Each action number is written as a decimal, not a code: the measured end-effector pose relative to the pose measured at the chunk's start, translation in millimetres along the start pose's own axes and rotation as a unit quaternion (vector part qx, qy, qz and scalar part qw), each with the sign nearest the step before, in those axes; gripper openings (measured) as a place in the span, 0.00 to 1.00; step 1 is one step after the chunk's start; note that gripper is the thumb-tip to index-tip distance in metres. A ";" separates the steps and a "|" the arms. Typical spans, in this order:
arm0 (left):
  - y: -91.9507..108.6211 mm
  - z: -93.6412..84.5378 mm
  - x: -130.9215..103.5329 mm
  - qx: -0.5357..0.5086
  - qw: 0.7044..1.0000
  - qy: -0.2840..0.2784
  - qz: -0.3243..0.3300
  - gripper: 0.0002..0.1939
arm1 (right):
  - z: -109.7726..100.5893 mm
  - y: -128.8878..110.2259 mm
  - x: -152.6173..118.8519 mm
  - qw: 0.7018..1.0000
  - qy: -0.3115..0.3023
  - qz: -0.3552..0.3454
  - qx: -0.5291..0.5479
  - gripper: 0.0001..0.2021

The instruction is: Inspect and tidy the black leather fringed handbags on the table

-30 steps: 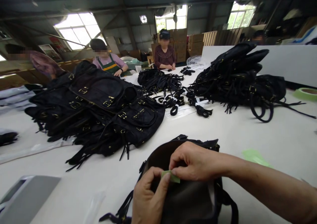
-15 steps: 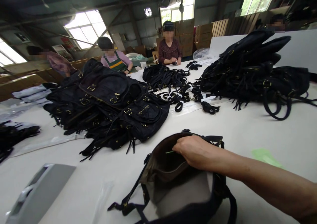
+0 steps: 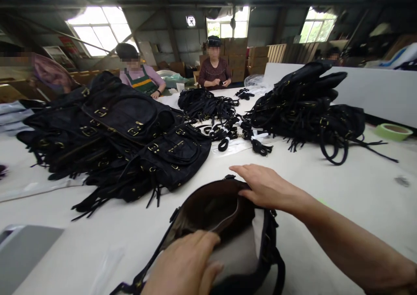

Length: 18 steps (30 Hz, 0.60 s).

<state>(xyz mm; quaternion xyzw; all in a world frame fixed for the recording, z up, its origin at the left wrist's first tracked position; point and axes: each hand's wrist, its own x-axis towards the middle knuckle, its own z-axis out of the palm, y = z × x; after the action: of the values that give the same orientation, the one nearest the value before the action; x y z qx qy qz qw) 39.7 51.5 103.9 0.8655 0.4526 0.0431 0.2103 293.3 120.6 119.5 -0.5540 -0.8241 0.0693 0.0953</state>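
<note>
Since half a second ago the right hand has come out of the mouth of the open bag and now lies flat over its far rim, fingers spread wide and holding nothing, while the left hand, which was out of view then, has come back onto the near edge of the bag. That left hand rests palm down with loosely parted fingers; it appears to press on the pale lining rather than grip it, though the bottom of the frame cuts it off. Between the two hands the bag lies on the white table, its brown inside open and a dark strap trailing below the right forearm. Beyond the left hand sits a large pile of black bags with brass buckles, and well beyond the right hand a second heap of black bags. Between those piles lie bundled black straps. Far to the right of the right hand stands a green tape roll. Two seated people work at the far end of the table.
</note>
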 end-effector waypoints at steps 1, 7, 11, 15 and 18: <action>10.9 -0.5 20.4 -0.005 0.999 -0.035 -0.014 0.16 | 5.1 6.0 2.6 0.999 -0.030 0.031 0.011 0.22; 17.7 20.4 78.1 0.001 0.986 -0.134 -0.103 0.15 | 17.9 24.5 6.2 0.982 -0.076 0.080 0.153 0.06; -10.1 22.7 75.4 -0.002 0.979 -0.104 -0.173 0.19 | 15.0 15.0 -6.4 0.951 -0.108 0.068 0.282 0.04; -5.0 21.5 72.4 -0.129 0.979 -0.044 -0.149 0.22 | 21.7 7.5 -8.9 0.926 -0.114 0.030 0.359 0.04; 5.1 33.5 74.1 -0.284 0.947 0.002 -0.151 0.21 | 31.0 8.8 -5.1 0.918 -0.103 0.020 0.383 0.03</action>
<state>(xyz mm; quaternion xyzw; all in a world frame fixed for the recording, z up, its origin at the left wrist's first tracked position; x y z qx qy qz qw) 96.0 97.4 67.0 0.6917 0.5473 0.1394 0.4500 295.8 118.9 87.1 -0.4813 -0.7289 0.4377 0.2135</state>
